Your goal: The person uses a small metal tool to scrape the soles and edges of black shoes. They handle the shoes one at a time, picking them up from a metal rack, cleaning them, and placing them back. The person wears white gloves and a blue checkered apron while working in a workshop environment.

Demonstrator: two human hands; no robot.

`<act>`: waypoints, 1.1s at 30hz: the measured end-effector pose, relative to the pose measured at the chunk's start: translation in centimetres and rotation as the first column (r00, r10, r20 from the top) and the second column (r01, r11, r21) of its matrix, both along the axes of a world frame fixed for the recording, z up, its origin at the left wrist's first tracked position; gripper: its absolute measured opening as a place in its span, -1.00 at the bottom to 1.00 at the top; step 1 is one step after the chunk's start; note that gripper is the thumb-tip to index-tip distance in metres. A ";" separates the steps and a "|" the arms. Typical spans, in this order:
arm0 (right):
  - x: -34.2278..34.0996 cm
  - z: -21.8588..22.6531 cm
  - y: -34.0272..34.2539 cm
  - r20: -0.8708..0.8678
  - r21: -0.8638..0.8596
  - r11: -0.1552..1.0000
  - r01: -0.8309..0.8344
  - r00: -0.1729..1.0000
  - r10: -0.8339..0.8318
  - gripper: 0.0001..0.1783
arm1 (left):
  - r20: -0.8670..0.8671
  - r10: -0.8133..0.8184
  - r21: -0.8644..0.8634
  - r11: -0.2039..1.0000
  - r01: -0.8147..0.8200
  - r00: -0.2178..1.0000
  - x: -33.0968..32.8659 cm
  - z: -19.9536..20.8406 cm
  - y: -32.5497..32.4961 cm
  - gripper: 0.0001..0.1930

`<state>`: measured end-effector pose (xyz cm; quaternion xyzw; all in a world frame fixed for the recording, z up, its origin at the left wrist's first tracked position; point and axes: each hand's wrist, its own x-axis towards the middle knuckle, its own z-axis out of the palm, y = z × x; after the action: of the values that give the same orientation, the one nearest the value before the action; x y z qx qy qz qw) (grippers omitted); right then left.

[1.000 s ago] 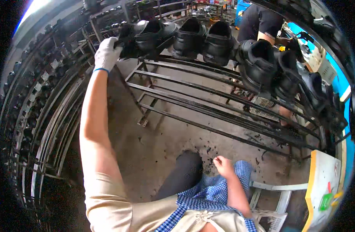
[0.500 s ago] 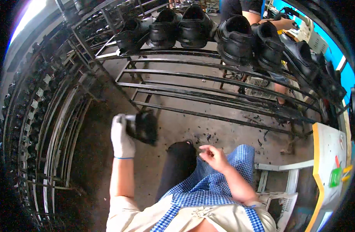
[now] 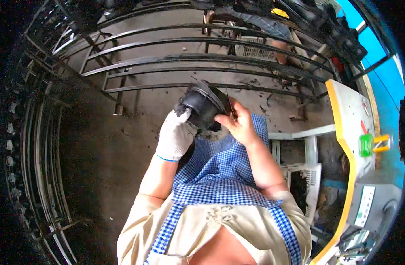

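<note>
A black shoe [image 3: 201, 105] is held up in front of my body, tilted, with a greyish fuzzy patch at its lower side. My left hand [image 3: 175, 134], in a white knit glove with a blue cuff edge, is closed around the shoe's left side. On the other side is my bare right hand [image 3: 238, 123], its thumb close against the shoe. A thin dark pointed tool [image 3: 227, 93] rises by the right fingers and seems pinched in them; most of it is hidden. Below the shoe lies my blue checked apron [image 3: 215, 161].
A black metal rack [image 3: 167, 57] spans ahead, with dark shoes [image 3: 299, 17] on top. Another rack [image 3: 45, 163] stands left. At right is a yellow-edged white table [image 3: 337, 115] bearing a green object [image 3: 366, 145]. Near it sits a white plastic crate [image 3: 315, 185]. Another person's leg [image 3: 280, 51] shows beyond.
My left hand has brought the shoe from the left to the middle, before my body. My right hand has moved up to meet it. The view has tipped lower, away from the rack top.
</note>
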<state>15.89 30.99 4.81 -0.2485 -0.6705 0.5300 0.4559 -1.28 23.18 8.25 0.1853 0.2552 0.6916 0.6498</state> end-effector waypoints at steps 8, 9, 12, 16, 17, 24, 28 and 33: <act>2.8 8.9 0.4 0.357 0.851 0.504 -0.149 0.868 -0.346 -0.42 | -0.372 0.067 0.026 0.998 -0.061 0.926 2.2 1.3 -1.7 -0.66; 3.0 9.3 0.5 0.416 0.863 0.453 -0.222 0.821 -0.391 -0.44 | -0.442 0.070 0.026 0.998 -0.065 0.894 2.1 1.2 -1.9 -0.65; 3.0 10.1 0.3 0.399 0.912 0.288 -0.293 0.798 -0.452 -0.52 | -0.585 0.103 0.046 0.995 -0.094 0.804 1.7 0.2 -2.4 -0.62; 2.3 9.6 0.7 0.329 0.943 0.111 -0.315 0.823 -0.463 -0.69 | -0.651 0.139 0.081 0.990 -0.113 0.746 1.9 -0.6 -3.0 -0.62; 2.1 9.2 0.9 0.311 0.948 0.084 -0.307 0.835 -0.455 -0.75 | -0.670 0.130 0.077 0.991 -0.105 0.731 1.9 -0.7 -3.1 -0.62; 1.4 7.4 2.2 0.291 0.910 0.385 -0.153 0.897 -0.333 -0.85 | -0.744 0.048 0.005 0.998 -0.067 0.667 1.2 -1.8 -3.3 -0.65; 2.0 3.3 4.0 -0.242 0.107 0.965 0.241 0.947 -0.210 -0.94 | -0.575 0.073 0.065 0.997 -0.043 0.815 1.6 0.1 -3.2 -0.64; 3.4 -0.3 2.9 -0.052 -0.400 0.911 0.101 0.990 -0.133 -0.82 | -0.553 -0.053 0.001 0.998 0.064 0.832 0.6 2.3 -3.4 -0.62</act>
<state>19.32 33.90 4.55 -0.3544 -0.5151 0.6356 0.4529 -0.64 19.76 10.59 0.3908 0.4193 0.5911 0.5675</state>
